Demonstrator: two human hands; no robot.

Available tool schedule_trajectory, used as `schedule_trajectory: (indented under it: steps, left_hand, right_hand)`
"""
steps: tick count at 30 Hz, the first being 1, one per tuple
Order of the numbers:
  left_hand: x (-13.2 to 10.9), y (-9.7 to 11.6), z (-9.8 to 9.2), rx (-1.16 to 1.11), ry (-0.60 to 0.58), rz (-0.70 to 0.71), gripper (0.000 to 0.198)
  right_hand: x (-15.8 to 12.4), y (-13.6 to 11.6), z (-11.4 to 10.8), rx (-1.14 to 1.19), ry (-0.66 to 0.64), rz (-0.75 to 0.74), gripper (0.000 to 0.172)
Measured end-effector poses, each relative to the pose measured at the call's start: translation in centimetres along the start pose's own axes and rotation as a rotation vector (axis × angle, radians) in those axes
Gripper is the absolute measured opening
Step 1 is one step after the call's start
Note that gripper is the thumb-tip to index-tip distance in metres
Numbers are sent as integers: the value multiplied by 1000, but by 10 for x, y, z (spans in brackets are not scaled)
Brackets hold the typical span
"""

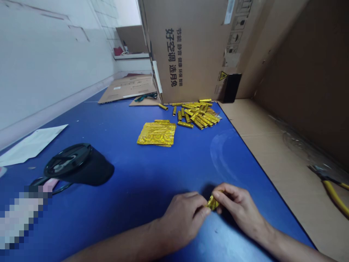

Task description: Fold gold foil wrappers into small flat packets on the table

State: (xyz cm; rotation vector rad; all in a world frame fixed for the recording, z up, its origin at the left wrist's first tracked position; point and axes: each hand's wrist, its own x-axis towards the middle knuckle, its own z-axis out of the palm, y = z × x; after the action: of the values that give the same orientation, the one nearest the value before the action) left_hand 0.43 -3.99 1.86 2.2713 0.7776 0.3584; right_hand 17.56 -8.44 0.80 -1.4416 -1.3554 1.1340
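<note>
A small piece of gold foil (213, 202) is pinched between my two hands, just above the blue table (131, 163). My left hand (185, 214) grips its left end with thumb and forefinger. On the other end, my right hand (238, 205) holds it between thumb and fingers. Farther back lies a flat stack of gold foil sheets (156, 134). To the right of that stack, several narrow gold foil rolls (201, 115) lie in a loose heap against a cardboard box.
A black lidded cup (81, 165) lies at the left, near a white sheet (32, 143). A large cardboard box (196, 47) stands at the back, with a black object (231, 88) against it. Yellow-handled pliers (334, 194) rest on cardboard at the right.
</note>
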Motion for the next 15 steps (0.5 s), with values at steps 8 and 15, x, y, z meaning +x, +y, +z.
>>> schedule_trajectory:
  steps: [8,15]
  left_hand:
    - [14,-32,-4,472,250,315,22]
    - [12,-33,2,636,119,311,24]
  right_hand:
    - [6,5,-23,-669,-15,-698,24]
    - [6,11,-22,-1056,-78,-702,27]
